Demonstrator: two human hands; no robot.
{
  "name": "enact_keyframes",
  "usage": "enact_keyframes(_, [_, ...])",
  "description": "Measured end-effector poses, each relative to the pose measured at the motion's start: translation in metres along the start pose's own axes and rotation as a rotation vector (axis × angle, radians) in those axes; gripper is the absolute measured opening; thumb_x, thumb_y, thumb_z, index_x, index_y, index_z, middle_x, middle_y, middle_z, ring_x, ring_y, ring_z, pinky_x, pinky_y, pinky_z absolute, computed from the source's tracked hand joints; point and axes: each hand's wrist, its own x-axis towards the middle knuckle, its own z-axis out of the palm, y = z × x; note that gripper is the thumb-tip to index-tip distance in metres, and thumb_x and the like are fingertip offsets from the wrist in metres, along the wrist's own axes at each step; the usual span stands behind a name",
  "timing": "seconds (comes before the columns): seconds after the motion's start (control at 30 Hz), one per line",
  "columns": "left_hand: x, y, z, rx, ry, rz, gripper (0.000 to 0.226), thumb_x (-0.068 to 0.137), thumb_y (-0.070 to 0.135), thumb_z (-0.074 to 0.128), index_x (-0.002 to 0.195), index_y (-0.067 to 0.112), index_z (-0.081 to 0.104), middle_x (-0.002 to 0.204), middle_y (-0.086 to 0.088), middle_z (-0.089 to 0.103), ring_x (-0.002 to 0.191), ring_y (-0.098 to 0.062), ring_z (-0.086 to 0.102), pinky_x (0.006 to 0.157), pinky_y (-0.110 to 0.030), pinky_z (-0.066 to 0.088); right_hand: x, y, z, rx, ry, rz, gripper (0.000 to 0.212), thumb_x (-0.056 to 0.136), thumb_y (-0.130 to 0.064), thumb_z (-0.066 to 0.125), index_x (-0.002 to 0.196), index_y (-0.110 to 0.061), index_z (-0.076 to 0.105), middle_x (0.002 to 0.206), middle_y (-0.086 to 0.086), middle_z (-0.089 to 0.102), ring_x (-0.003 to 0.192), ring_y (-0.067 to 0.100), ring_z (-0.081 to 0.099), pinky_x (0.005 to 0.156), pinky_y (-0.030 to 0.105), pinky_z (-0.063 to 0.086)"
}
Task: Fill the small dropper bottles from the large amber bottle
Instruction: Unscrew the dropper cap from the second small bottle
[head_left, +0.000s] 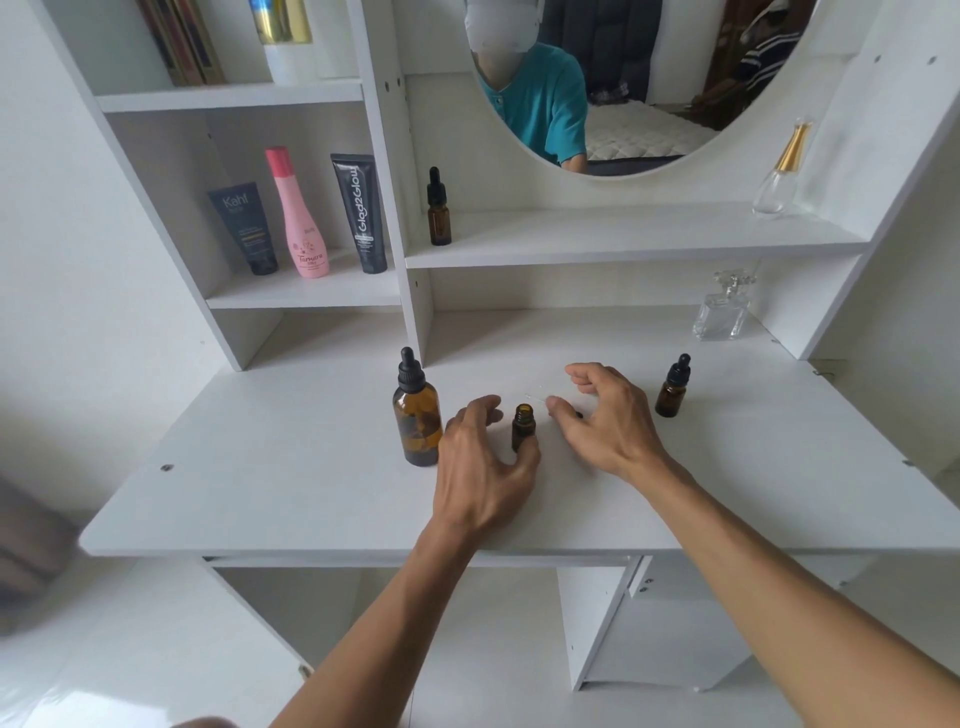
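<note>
Steadying uncapped small bottle (522, 427) on counter (291, 467), left hand (480, 467) fingers grasping it; right hand (605, 421) fingers pinching removed dropper (540, 399). Next, likely: set dropper down, uncap large amber bottle (415, 415).

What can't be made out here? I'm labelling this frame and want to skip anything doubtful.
- Head view: fill level of the open small bottle; dark glass and the left hand hide it.
- Head view: the removed dropper is mostly behind the right hand; whether the fingers pinch it is unclear.
- Head view: large amber bottle contents; dark patches only.
</note>
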Motion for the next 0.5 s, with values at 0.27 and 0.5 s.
enact_keyframes(0.27, [-0.024,-0.001,-0.017,-0.029,0.279,0.182,0.024,0.082,0.014,0.071,0.102,0.018,0.057,0.093,0.006,0.058,0.086,-0.006,0.057,0.076,-0.01,0.04,-0.002,-0.031,-0.004,0.037,0.095,-0.12,0.033,0.09,-0.026,0.068,0.12,-0.013,0.065,0.122,0.002,0.066,0.109,0.014,0.062,0.098,0.031,0.048])
enact_keyframes(0.5, [-0.012,-0.015,-0.041,0.012,0.567,0.045,0.046,0.08,0.018,0.076,0.114,0.006,0.048,0.104,-0.001,0.046,0.096,-0.023,0.047,0.083,-0.035,0.045,-0.005,-0.088,0.003,0.149,0.037,-0.259,0.03,0.089,-0.025,0.071,0.117,-0.014,0.068,0.112,-0.002,0.071,0.098,0.008,0.064,0.08,-0.001,0.039])
